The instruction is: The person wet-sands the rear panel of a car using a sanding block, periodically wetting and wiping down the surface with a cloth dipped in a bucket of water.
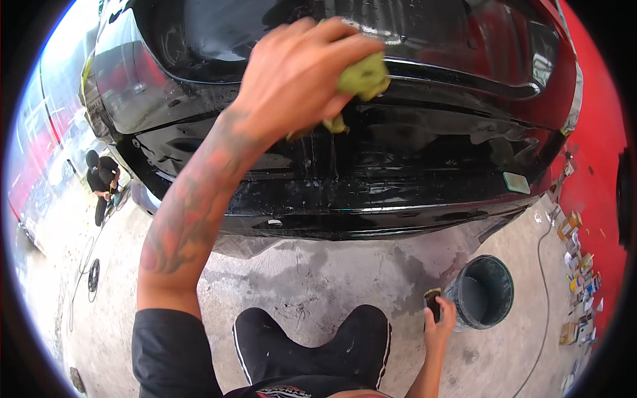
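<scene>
My left hand (pixel 298 69) is raised over the back of a glossy black car (pixel 411 149), its fingers closed round a crumpled yellow-green cloth (pixel 365 76). Part of the cloth hangs below the palm, and wet streaks run down the panel under it. Low on the right, my right hand (pixel 440 320) grips a small dark block (pixel 432 304) with a tan edge, just left of a black bucket (pixel 488 292). A pale green, flat block (pixel 516 183) rests on the bumper at the right.
Masking paper (pixel 98 99) lines the car's left side. Wet patches darken the concrete floor (pixel 318 265). A hose (pixel 541 265) runs past the bucket, near cans and boxes (pixel 577 292) along a red wall (pixel 597 172). Far left, another person (pixel 103 178) crouches by a coiled cable (pixel 93 274).
</scene>
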Demonstrator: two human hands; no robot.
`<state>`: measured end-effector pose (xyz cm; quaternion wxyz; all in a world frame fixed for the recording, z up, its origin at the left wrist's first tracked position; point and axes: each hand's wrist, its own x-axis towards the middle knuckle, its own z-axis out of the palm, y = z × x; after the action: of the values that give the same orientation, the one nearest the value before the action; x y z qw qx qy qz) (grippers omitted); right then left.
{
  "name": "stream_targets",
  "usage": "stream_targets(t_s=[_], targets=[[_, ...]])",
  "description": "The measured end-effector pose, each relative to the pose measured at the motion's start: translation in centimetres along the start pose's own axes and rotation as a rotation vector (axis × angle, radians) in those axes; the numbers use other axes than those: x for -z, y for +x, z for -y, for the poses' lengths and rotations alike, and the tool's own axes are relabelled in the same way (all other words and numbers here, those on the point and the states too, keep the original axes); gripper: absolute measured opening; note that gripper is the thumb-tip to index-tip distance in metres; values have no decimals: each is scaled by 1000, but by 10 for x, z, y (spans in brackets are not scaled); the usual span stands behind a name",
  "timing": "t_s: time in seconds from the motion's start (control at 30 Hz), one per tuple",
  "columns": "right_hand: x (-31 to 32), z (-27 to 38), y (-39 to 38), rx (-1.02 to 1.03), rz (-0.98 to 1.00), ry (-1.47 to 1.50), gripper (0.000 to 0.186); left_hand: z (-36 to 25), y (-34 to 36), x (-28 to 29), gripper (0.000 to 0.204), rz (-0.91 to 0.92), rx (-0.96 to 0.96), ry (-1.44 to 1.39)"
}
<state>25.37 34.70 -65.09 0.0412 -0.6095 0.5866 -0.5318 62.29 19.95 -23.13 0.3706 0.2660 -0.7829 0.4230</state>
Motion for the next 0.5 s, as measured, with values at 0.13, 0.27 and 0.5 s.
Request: stream_targets(t_s=[0.13,0.27,0.5], targets=[[14,1,-18,-68,73,-82,35,3,42,-21,41,241,-26,224],[19,-5,-26,-77,37,-76,35,17,24,-24,46,270,-55,317],[42,-21,-36,-142,8,-123,35,60,-43,32,49,274,27,307]])
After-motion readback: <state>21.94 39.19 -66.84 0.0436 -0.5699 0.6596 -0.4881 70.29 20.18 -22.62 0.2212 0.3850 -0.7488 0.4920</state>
